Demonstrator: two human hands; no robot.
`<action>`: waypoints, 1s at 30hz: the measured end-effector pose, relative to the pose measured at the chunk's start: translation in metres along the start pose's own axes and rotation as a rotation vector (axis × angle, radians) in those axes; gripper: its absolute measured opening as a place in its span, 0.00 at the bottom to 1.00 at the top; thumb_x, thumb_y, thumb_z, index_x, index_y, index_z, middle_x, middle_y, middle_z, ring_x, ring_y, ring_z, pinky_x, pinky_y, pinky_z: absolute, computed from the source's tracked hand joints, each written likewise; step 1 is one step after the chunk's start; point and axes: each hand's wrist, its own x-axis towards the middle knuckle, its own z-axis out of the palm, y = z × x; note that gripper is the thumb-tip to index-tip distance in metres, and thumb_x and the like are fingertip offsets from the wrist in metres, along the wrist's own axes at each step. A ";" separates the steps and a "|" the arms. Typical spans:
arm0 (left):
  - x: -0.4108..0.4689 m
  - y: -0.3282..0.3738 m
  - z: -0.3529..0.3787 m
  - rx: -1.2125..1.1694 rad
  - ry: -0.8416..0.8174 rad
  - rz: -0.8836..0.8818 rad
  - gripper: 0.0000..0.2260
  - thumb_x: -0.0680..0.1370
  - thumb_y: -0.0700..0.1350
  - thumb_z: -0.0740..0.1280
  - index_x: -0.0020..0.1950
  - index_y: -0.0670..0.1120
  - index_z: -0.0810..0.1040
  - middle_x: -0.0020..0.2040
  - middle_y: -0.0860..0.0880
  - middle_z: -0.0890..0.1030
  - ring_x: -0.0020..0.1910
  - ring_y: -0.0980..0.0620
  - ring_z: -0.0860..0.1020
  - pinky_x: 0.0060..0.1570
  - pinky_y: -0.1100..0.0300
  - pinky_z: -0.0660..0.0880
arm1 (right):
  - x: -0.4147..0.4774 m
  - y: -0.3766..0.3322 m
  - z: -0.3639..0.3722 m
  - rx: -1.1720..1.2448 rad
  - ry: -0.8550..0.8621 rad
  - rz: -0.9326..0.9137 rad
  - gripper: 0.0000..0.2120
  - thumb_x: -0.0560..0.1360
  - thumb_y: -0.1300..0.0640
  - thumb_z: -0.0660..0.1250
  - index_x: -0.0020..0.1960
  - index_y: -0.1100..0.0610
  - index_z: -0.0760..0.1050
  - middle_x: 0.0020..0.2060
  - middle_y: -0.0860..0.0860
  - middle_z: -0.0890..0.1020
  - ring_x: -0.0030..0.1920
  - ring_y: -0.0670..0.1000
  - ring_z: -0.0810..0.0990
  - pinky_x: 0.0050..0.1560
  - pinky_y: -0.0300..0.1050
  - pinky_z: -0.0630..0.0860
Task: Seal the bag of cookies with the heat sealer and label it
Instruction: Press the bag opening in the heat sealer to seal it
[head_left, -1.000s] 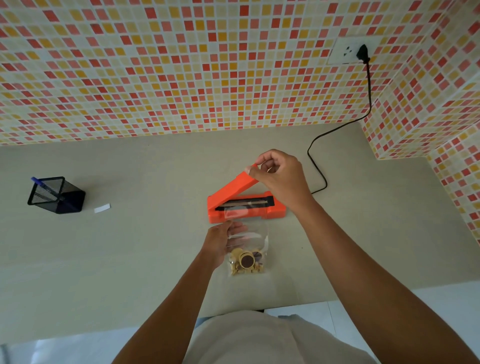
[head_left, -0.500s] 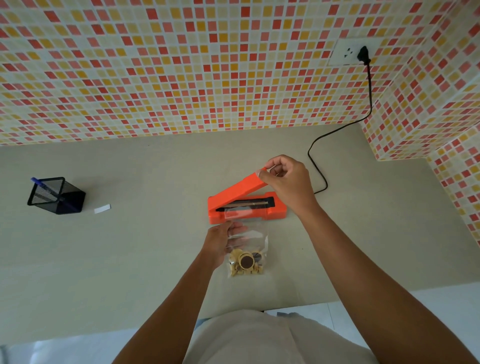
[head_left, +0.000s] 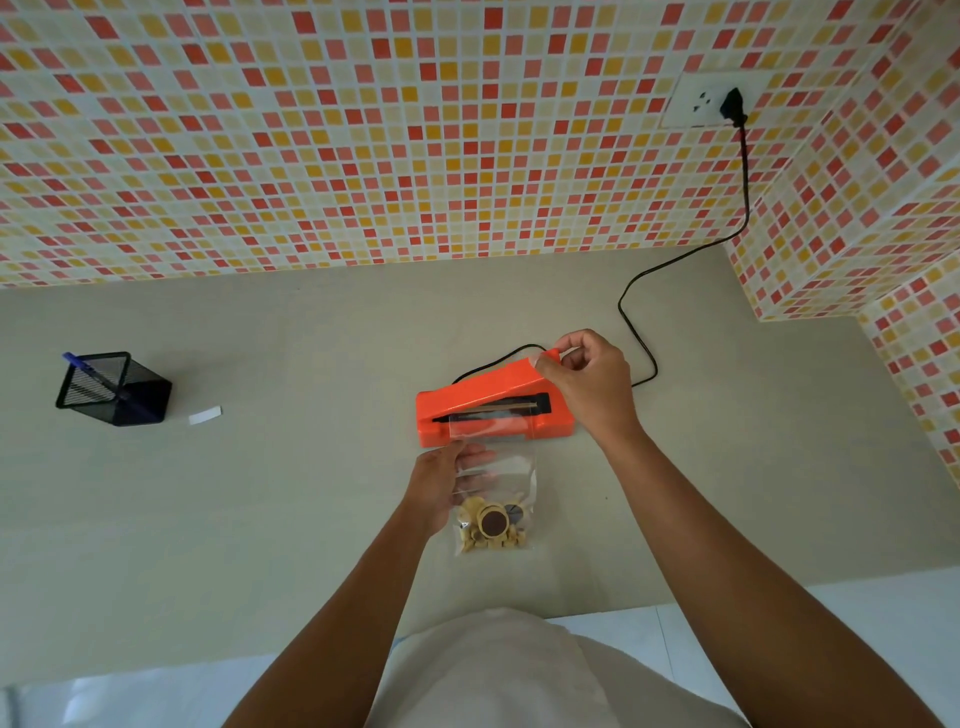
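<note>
An orange heat sealer (head_left: 467, 415) lies on the grey counter (head_left: 311, 493), its lid tilted up a little at the right end. My right hand (head_left: 587, 384) pinches the lid's raised tip. A clear bag of cookies (head_left: 493, 514) lies in front of the sealer, its open top edge resting on the black sealing strip. My left hand (head_left: 441, 483) rests flat on the bag's left side and holds it down. A small white label (head_left: 205, 415) lies on the counter to the left.
A black mesh pen holder (head_left: 111, 387) with a blue pen stands at the far left. The sealer's black cord (head_left: 644, 322) runs back right to a wall socket (head_left: 711, 101). Tiled walls close the back and right. The counter's front edge is near my body.
My right hand has pushed the sealer's lid downward, so the gap over the bag's top is much narrower. My left hand and the bag stay in place.
</note>
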 end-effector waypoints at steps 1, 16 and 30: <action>0.000 0.000 0.000 0.002 0.000 0.003 0.16 0.81 0.51 0.62 0.57 0.40 0.80 0.51 0.44 0.86 0.48 0.38 0.85 0.59 0.40 0.76 | 0.000 0.004 0.000 -0.002 0.006 0.010 0.11 0.70 0.52 0.76 0.47 0.55 0.78 0.32 0.49 0.76 0.32 0.45 0.75 0.35 0.34 0.71; 0.001 0.001 0.000 0.021 0.004 -0.011 0.17 0.82 0.51 0.59 0.57 0.40 0.80 0.53 0.45 0.86 0.49 0.39 0.85 0.60 0.40 0.75 | 0.008 0.053 0.002 0.004 0.029 0.129 0.13 0.70 0.50 0.77 0.48 0.56 0.79 0.34 0.52 0.79 0.35 0.51 0.78 0.40 0.45 0.75; -0.001 0.000 0.001 0.019 0.018 -0.004 0.17 0.82 0.51 0.60 0.57 0.39 0.80 0.53 0.44 0.86 0.49 0.39 0.85 0.58 0.42 0.76 | 0.011 0.071 0.005 -0.039 0.015 0.166 0.13 0.70 0.48 0.76 0.48 0.56 0.80 0.39 0.55 0.83 0.38 0.54 0.82 0.42 0.46 0.78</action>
